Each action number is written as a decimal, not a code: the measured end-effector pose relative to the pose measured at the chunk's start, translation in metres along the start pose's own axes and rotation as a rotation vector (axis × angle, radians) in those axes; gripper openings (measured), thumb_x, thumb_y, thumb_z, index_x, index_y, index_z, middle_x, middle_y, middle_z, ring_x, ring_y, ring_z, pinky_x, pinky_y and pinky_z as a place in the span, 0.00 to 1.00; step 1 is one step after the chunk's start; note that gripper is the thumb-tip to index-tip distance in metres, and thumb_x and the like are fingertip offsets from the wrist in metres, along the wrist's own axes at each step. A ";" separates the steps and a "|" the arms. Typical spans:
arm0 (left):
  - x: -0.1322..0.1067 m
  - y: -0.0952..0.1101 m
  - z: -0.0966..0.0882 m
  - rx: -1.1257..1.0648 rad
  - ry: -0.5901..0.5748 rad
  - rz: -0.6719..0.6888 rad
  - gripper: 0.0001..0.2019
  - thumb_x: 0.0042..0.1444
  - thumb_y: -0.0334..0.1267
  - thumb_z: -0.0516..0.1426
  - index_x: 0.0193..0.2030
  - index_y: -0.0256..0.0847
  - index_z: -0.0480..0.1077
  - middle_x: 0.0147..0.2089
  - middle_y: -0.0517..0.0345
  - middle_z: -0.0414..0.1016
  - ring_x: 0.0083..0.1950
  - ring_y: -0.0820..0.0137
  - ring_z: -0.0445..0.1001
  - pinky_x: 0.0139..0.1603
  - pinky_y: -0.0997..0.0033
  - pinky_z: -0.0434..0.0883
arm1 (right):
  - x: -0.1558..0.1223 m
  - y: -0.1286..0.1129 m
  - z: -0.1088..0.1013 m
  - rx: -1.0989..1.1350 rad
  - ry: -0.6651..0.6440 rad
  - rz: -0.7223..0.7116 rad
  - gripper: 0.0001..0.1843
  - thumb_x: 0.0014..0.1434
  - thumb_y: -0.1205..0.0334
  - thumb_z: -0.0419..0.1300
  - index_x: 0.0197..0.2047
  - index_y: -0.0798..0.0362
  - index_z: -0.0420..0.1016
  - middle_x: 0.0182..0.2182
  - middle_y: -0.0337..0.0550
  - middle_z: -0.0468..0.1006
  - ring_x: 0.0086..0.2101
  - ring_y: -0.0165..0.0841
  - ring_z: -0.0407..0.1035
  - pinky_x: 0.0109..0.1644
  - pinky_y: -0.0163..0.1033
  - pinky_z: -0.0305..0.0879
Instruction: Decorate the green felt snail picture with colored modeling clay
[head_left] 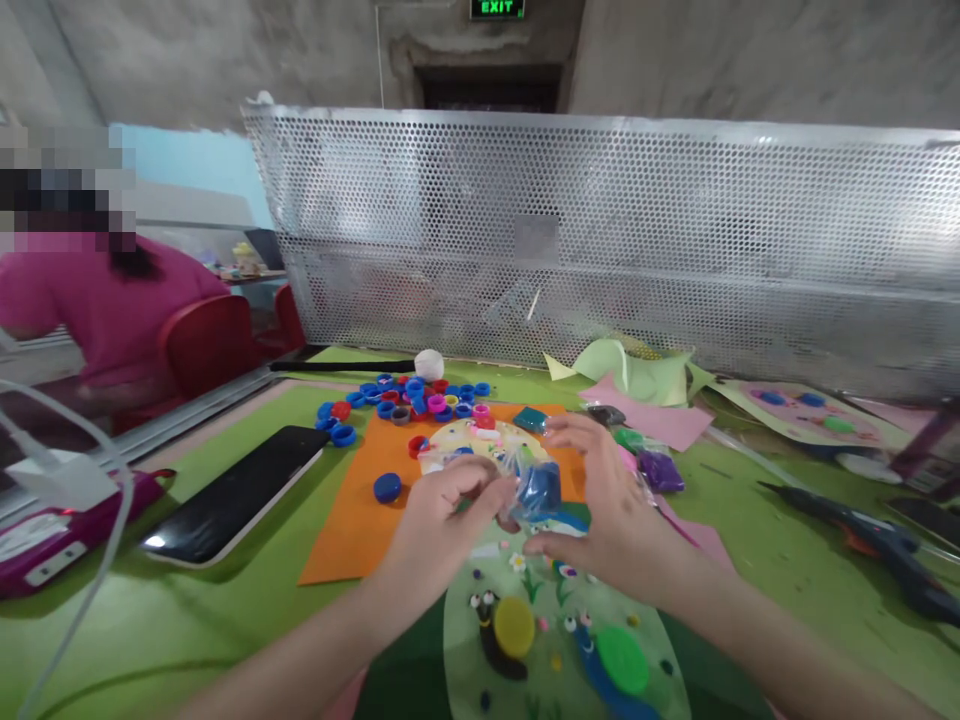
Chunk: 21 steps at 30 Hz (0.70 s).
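Note:
A clear plastic packet of blue modelling clay (543, 490) is up between my hands, above the table. My left hand (450, 505) pinches its left end between thumb and fingers. Curved around the other side, my right hand (619, 505) has its thumb and fingers apart and does not grip the packet. Beneath them lies a green picture card (551, 625) with clay snails. One snail has a yellow cap (514, 627) as its shell, the other a green cap (622, 660). Behind the hands, an orange sheet (345, 530) and a pale decorated piece are partly covered.
Several bottle caps (415, 395) are heaped at the back; one blue cap (387, 488) sits apart. A phone (240, 490) and a power strip (60, 540) lie left. Right are a purple clay packet (660, 472) and a glue gun (870, 535). A perforated metal screen (637, 230) stands behind.

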<state>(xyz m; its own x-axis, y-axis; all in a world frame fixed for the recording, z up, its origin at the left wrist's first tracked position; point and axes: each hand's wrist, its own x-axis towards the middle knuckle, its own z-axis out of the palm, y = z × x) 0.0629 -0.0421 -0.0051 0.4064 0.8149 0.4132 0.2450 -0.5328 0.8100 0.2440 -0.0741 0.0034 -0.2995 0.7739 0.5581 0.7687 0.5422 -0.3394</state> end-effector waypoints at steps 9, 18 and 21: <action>0.004 -0.016 -0.004 0.138 0.174 0.078 0.15 0.52 0.35 0.59 0.47 0.43 0.62 0.36 0.61 0.68 0.38 0.69 0.69 0.41 0.68 0.67 | 0.002 0.003 0.000 0.017 -0.212 0.121 0.19 0.54 0.63 0.59 0.50 0.52 0.65 0.45 0.48 0.73 0.43 0.38 0.69 0.45 0.44 0.67; 0.000 -0.015 -0.003 0.071 0.133 0.127 0.45 0.54 0.36 0.59 0.67 0.47 0.30 0.33 0.64 0.78 0.46 0.65 0.72 0.48 0.62 0.68 | 0.001 0.004 0.001 0.054 -0.227 0.101 0.19 0.54 0.64 0.60 0.49 0.53 0.65 0.44 0.47 0.73 0.43 0.36 0.70 0.46 0.43 0.67; -0.001 -0.015 -0.002 0.061 0.106 0.035 0.48 0.51 0.37 0.60 0.67 0.45 0.28 0.30 0.64 0.78 0.46 0.63 0.71 0.47 0.60 0.69 | 0.000 0.003 0.003 0.067 -0.240 0.084 0.19 0.53 0.67 0.61 0.48 0.54 0.66 0.44 0.48 0.73 0.43 0.35 0.69 0.47 0.41 0.67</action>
<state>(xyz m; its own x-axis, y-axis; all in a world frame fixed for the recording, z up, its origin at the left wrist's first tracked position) 0.0570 -0.0346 -0.0171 0.3213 0.8134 0.4849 0.2870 -0.5716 0.7687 0.2448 -0.0714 -0.0004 -0.3681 0.8680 0.3333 0.7596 0.4875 -0.4306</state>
